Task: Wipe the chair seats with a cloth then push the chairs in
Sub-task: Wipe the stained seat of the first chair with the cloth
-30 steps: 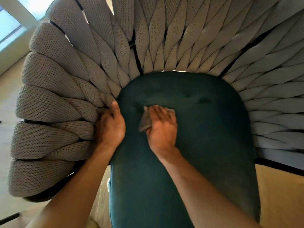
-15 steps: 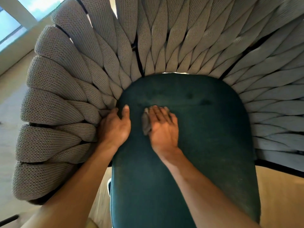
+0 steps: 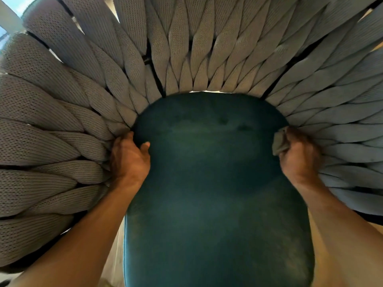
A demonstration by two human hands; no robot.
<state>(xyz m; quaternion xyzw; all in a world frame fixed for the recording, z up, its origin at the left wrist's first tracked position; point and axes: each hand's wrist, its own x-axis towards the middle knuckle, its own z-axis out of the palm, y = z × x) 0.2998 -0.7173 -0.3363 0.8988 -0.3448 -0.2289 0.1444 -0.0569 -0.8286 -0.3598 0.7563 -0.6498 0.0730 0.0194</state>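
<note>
A dark teal chair seat fills the middle of the view, ringed by a woven grey rope backrest. My left hand grips the seat's left edge where it meets the ropes, thumb on top of the cushion. My right hand is at the seat's right edge against the ropes, holding a bunched grey cloth that sticks out above the knuckles.
Pale wooden floor shows at the lower right and beside the seat's lower left. A bright window sits at the top left corner. The rope backrest wraps closely round three sides of the seat.
My right hand has carried the cloth from the seat's left-centre across to its right edge and bunched it up. My left hand has stayed at the left edge. The view has moved closer.
</note>
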